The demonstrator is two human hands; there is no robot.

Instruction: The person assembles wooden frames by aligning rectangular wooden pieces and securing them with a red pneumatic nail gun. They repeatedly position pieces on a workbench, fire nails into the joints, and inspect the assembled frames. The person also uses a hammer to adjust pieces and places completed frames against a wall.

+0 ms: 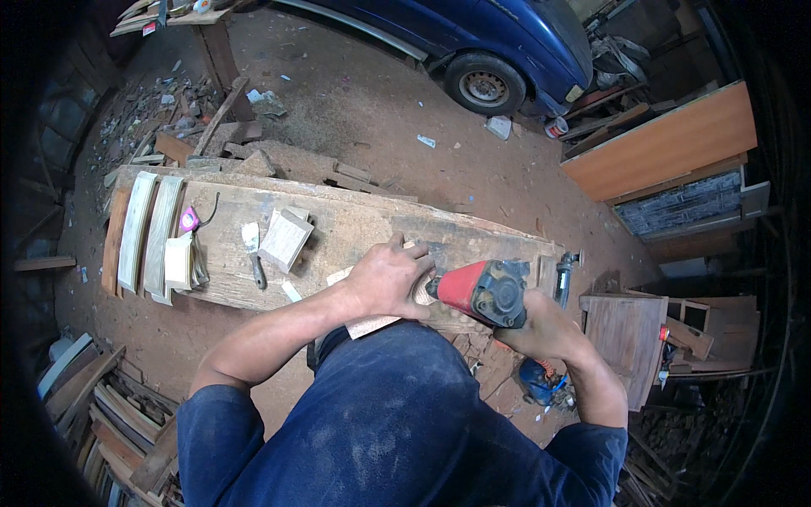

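My left hand [390, 277] is closed on a pale piece of wood [372, 328] at the bench's near edge, just above my lap. In my right hand [545, 328] is a power tool [463, 289] with a red body and a dark grey rear housing, its nose pointing left. The nose meets or nearly meets the wood beside my left fingers; the exact contact is hidden. Left of my hands on the bench lie small wooden blocks [285, 239] and a putty knife [257, 269]. Farther left are a pink tape measure [188, 220] and a stack of cream sheets [179, 264].
Curved pale slats [137, 235] lie across the left end of the long wooden bench [355, 215]. A dark cylindrical tool [563, 280] stands by its right end. Beyond are a blue car [507, 34] and an orange panel [676, 139]. Scrap wood [127, 422] is heaped lower left.
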